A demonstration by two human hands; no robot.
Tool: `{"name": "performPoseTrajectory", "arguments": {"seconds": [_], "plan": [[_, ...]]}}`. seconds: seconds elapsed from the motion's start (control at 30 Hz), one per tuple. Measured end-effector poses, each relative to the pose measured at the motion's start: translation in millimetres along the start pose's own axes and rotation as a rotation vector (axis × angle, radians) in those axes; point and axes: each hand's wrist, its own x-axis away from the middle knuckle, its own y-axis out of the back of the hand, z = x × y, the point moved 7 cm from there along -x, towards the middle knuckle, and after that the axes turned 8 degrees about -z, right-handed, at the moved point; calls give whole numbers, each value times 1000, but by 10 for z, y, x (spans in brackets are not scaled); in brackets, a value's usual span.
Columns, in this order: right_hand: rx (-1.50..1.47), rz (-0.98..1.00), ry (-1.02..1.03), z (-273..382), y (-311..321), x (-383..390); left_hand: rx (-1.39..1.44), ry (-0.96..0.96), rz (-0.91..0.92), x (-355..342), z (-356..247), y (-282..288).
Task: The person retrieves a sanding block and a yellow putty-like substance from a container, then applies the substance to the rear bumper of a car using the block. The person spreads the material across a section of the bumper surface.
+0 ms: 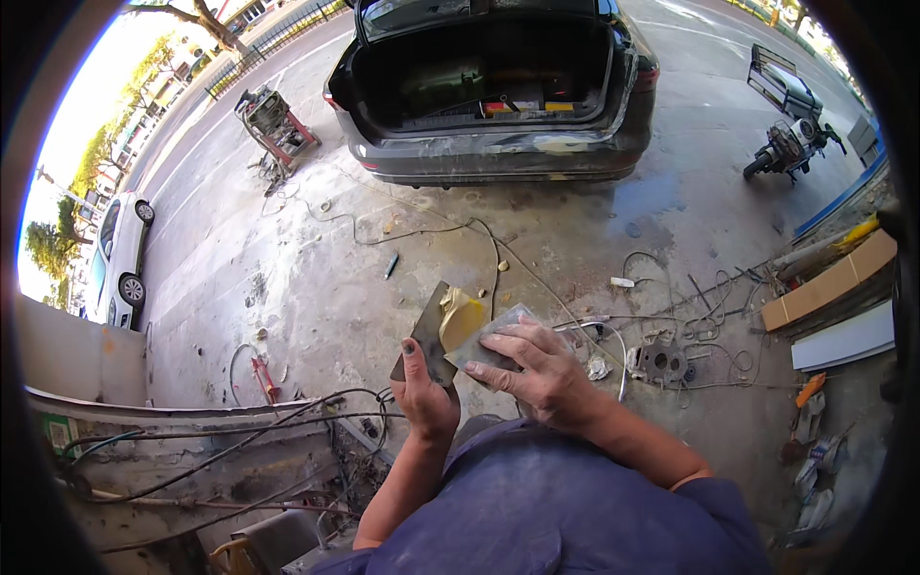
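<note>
My left hand (425, 402) grips a dark metal plate (420, 326) from below, thumb up along its face. A lump of pale yellow paste (460, 316) sits at the plate's upper right. My right hand (541, 379) is wrapped over a grey, flat spreader (500, 324), whose left edge meets the paste and plate. Both tools are at chest height, above the stained concrete floor.
Ahead stands a dark car (494, 149) with open trunk, a machine (273, 125) at its left, a motorcycle (795, 144) rightward. A white car (120, 259) is parked left. Hoses (402, 240) cross the floor; cardboard (829, 278) leans right, cables (220, 431) hang lower left.
</note>
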Motion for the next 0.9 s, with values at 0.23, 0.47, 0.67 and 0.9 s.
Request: {"name": "performPoseTrajectory", "arguments": {"seconds": [0.23,0.47,0.67,0.9], "plan": [[-202,-236,-199,-737,266,-428,-309,-431,38,-232,-56,-497],[-216,-48,-153,-792,43,-428,-239,-217,-25,-753,40,-512],[-456,-401,-442,-1042,404,-701,174,185,100,-912,25,-599],[-361,-267,-365,-825,-94,-667,603,579,57,-877,108,-661]]}}
